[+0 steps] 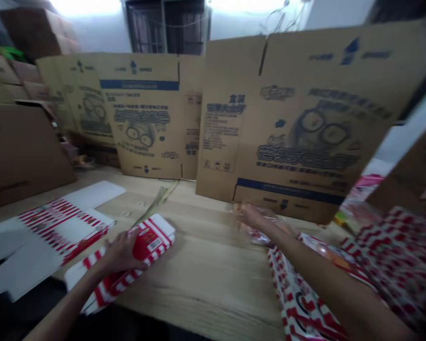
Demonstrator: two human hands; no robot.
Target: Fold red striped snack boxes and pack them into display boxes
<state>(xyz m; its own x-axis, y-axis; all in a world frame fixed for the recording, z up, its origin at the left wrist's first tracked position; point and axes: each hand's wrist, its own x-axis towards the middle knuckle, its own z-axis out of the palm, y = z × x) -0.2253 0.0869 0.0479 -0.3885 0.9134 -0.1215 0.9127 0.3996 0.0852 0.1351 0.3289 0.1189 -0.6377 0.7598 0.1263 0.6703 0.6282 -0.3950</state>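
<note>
My left hand [122, 255] is wrapped over a red-and-white striped paper box [152, 239], which lies tilted at the table's front edge. One end of the box has open white flaps. My right hand [250, 215] reaches across to a clear plastic packet [262, 232] in front of the large carton. Its fingers look closed on the packet's near-left part, though blur softens them. What the packet contains is not clear. Left of my left hand lies a stack of flat striped box blanks [71, 222] with white flaps.
Large brown cartons [149, 118] stand along the back of the wooden table [199, 265]. More striped boxes [305, 303] are at the right, under my right forearm, with a blurred striped pile [401, 255] beyond. A brown carton [24, 151] stands at the left.
</note>
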